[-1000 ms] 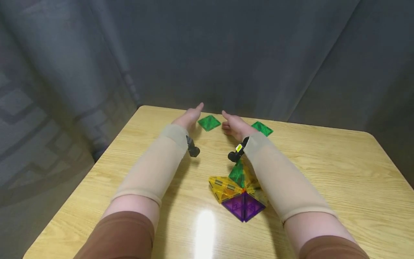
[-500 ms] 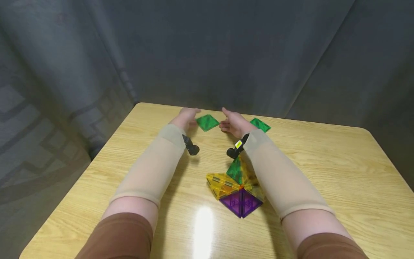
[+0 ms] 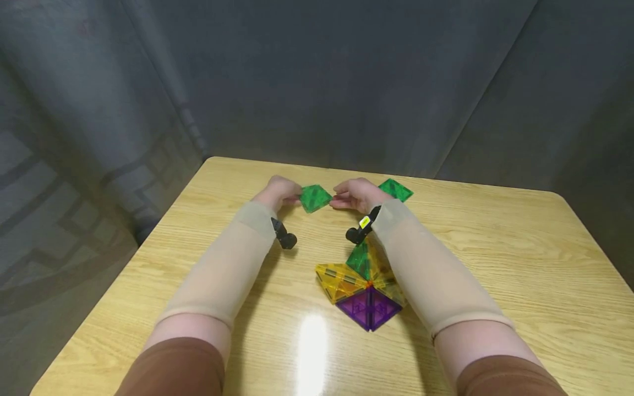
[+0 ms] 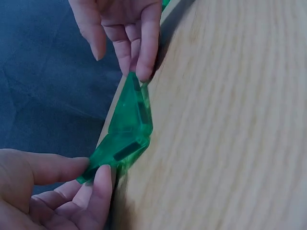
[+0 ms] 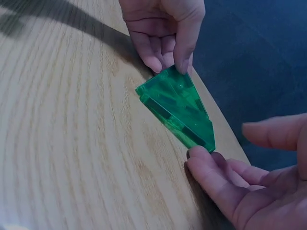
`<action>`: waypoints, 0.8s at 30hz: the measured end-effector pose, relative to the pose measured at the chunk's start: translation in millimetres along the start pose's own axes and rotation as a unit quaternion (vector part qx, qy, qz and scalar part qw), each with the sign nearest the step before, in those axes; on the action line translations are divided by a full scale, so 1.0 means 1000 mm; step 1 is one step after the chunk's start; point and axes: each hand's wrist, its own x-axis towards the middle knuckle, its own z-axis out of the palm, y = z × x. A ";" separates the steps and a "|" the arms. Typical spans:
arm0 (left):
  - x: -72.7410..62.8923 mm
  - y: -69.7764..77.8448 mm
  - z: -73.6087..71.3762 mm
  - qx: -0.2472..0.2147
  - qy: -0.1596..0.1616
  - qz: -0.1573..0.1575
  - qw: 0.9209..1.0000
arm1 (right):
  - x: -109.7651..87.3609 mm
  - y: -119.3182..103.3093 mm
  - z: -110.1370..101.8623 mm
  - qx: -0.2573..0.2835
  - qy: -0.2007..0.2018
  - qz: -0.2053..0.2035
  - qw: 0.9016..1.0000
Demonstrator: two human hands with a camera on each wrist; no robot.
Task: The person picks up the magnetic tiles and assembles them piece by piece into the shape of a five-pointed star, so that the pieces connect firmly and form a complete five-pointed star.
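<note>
Near the table's far edge, a pair of translucent green triangular magnetic tiles [image 3: 315, 198] meets along a seam and bends there. My left hand [image 3: 279, 191] pinches one corner of the pair between thumb and fingers, clearly seen in the left wrist view. At the opposite corner, fingertips of my right hand [image 5: 259, 177] touch the green tiles [image 5: 180, 105] from below, while its thumb stands well apart. The pair tilts up from the tabletop in both wrist views.
A second green tile piece [image 3: 396, 190] lies just behind my right wrist. Closer to me is a flower-like group of purple tiles [image 3: 369, 309], yellow tiles [image 3: 342, 281] and a green tile [image 3: 360, 261], partly hidden by the right forearm. A dark curtain [image 3: 317, 82] hangs behind the table.
My left hand has gone from extended fingers beside the green tiles to pinching their corner. The pair has tipped and bent at its seam. My right fingertips have moved to its other corner.
</note>
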 end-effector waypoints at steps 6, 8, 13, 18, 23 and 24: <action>-0.002 -0.001 0.000 -0.036 -0.017 -0.016 0.999 | 0.002 0.000 0.002 -0.008 -0.008 0.005 1.000; -0.003 -0.002 0.002 -0.046 -0.023 -0.021 0.998 | 0.001 0.001 0.002 -0.010 -0.008 0.003 1.000; -0.010 -0.002 0.006 -0.071 -0.048 -0.006 0.996 | -0.011 -0.003 -0.001 -0.030 -0.008 -0.016 0.999; -0.032 0.005 0.008 -0.102 -0.081 0.037 0.991 | -0.041 -0.012 -0.014 -0.037 -0.024 -0.058 0.997; -0.071 0.017 0.016 -0.129 -0.110 0.091 0.981 | -0.091 -0.018 -0.028 -0.033 -0.058 -0.124 0.990; -0.082 0.020 0.018 -0.135 -0.113 0.107 0.979 | -0.103 -0.018 -0.031 -0.033 -0.064 -0.136 0.988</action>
